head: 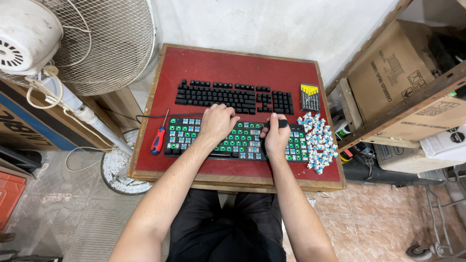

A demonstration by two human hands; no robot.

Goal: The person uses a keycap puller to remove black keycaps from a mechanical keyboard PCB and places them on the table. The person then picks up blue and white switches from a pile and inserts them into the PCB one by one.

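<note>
Nearest the wearer, two bare forearms reach up from a lap in black trousers onto a small red-topped wooden table point(233, 65). At the table's near edge lies the stripped black keyboard base point(182, 138), caps off, its green circuit board showing through rows of blue-and-white switches; it serves as the landmark here.

The left hand point(218, 122) rests curled, knuckles up, on the middle of that base, apparently pressing down to steady it; whether anything sits inside the fist cannot be told. The right hand point(276, 138) is closed around a black-handled pulling tool point(275, 124), whose dark top sticks out above the fingers, held upright over the base's right half, a stance that suits lifting a switch straight out.

Just right of the base, a loose heap of blue-and-white key switches point(318, 140) lies within easy reach of the right hand. Just left of it lies a screwdriver with a red-and-blue handle point(158, 138), set aside, beside the thin black cable point(150, 116).

Beyond the base, black keycaps point(221, 96) are laid out in full keyboard order, seemingly to keep their positions. Beyond its right end stands a small yellow-topped case of screwdriver bits point(309, 97). Far left of the base stands a white mesh pedestal fan point(97, 43); far right, brown cardboard boxes point(393, 73) on wooden shelving.
</note>
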